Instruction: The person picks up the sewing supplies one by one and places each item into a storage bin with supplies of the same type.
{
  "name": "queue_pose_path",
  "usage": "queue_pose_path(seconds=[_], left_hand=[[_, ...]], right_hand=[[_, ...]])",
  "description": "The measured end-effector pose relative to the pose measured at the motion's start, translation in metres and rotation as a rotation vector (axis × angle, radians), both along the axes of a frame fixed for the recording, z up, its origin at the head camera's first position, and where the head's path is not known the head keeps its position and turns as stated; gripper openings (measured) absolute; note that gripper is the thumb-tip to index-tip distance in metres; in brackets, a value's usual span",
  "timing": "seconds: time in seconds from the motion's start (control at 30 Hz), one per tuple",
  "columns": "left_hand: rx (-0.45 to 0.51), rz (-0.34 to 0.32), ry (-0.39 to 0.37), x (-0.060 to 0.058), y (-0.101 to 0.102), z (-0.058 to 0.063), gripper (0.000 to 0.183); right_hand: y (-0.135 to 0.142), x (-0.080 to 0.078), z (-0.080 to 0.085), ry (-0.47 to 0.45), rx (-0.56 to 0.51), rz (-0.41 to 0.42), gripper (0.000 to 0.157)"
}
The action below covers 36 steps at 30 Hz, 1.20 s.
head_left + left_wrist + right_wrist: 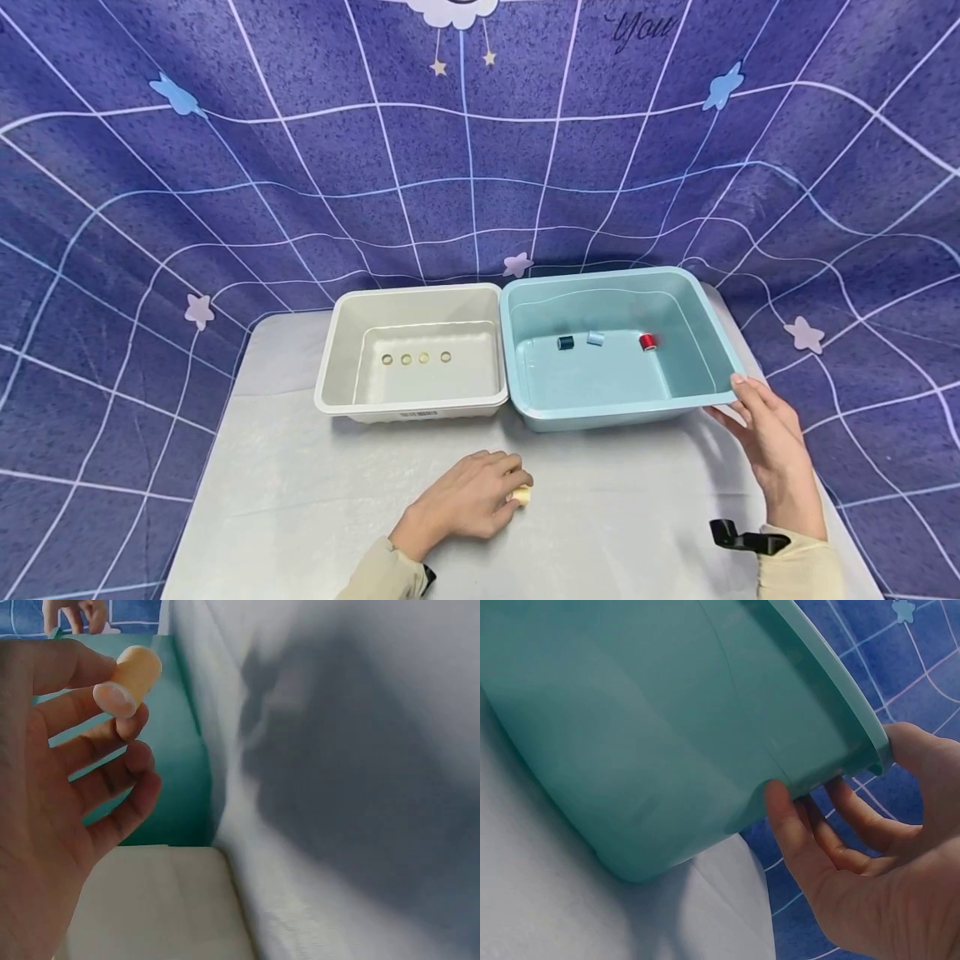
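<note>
My left hand (480, 493) is low over the table in front of the bins, pinching a yellow thread spool (139, 673) between thumb and fingertips. The spool is tilted, one pale end toward the left wrist camera. At the near right corner of the light blue bin (600, 412), my right hand (772, 437) grips the rim, with a digit pressed to the outer wall in the right wrist view. Inside that bin lie a dark spool (566, 342), a light blue spool (596, 337) and a red spool (648, 342).
Left of the blue bin, side by side with it, stands a white bin (412, 409) with several small round ring-like pieces (406, 360) in a row. Both bins stand on a white-covered table (285, 475). A blue-purple gridded curtain (480, 150) hangs behind and at the sides.
</note>
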<state>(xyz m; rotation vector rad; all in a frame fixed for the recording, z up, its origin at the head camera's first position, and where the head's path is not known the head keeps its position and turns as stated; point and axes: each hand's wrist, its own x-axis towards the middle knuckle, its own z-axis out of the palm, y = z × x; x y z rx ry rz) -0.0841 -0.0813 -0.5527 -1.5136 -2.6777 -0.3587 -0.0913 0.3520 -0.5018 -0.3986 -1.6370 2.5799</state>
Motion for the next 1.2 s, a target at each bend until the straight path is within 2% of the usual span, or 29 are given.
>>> queue_pose_path(seconds=[0.2,0.4,0.67,0.9,1.2], left_hand=[[0.025,-0.032,0.042,-0.004,0.005,0.014,0.017],[0.068,-0.08,0.116,-0.008,0.008,0.029,0.013],[0.122,-0.118,0.164,-0.014,0.012,0.05,0.01],[0.202,-0.152,0.236,-0.022,0.017,0.067,0.012],[0.361,-0.174,0.158,-0.039,0.016,0.09,0.017]], right_hand=[[0.0,0.001,0.0,-0.002,-0.004,0.0,0.019],[0.001,0.001,-0.001,0.004,-0.007,0.001,0.018],[0.003,0.0,-0.002,0.003,0.004,0.007,0.018],[0.003,0.0,-0.001,0.001,0.018,0.008,0.018],[0.002,0.0,-0.001,0.008,0.018,0.013,0.019]])
